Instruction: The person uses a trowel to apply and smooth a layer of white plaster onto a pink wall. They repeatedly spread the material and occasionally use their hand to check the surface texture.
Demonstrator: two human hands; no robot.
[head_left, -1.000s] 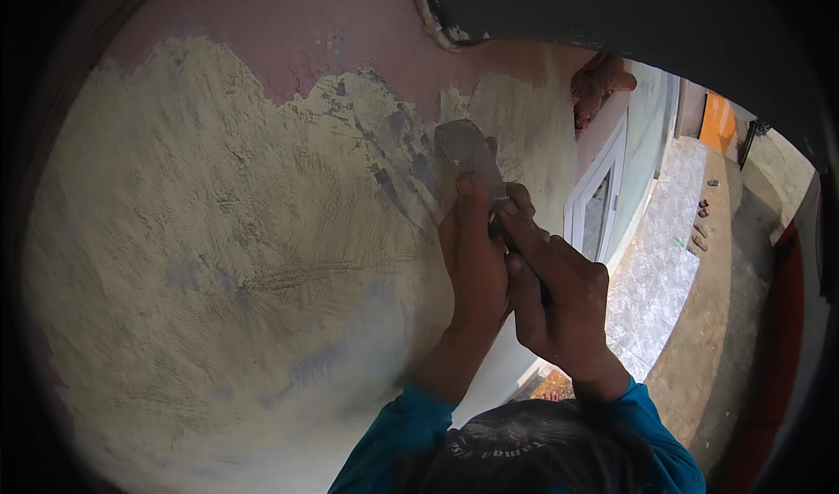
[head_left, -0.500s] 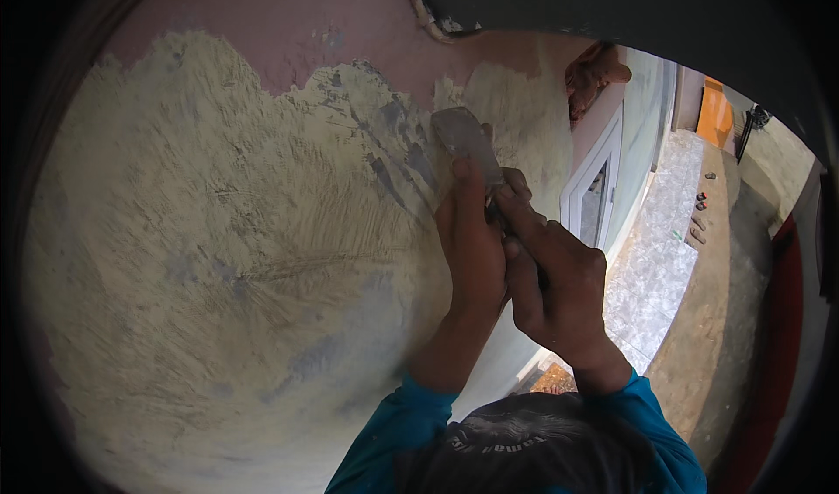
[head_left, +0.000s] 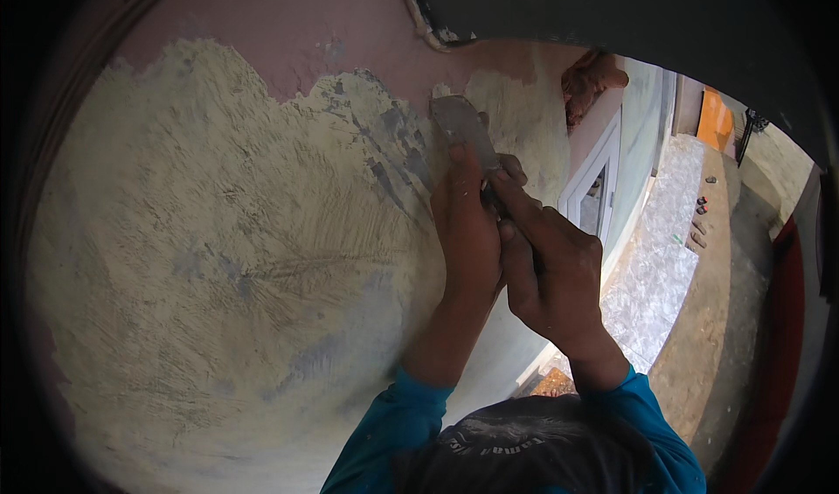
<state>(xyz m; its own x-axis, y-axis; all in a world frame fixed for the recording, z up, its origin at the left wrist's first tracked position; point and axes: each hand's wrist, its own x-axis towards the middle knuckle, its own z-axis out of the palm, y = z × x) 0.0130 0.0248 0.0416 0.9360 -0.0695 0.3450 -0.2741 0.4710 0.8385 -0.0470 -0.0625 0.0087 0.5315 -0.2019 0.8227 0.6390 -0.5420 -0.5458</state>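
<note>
Putty knife (head_left: 461,122) up ahead of me, blade tip beside the edge of the pink paint (head_left: 350,22) on the wall (head_left: 218,232), which is roughly coated cream below. Can't tell whether the tip touches. My right hand (head_left: 559,271): fingers curled tight round the handle, forefinger stretched toward the blade. My left hand (head_left: 468,240): digits pinching the blade's lower part, one tip flat on its face. White-framed window (head_left: 596,188) beyond, to the right.
</note>
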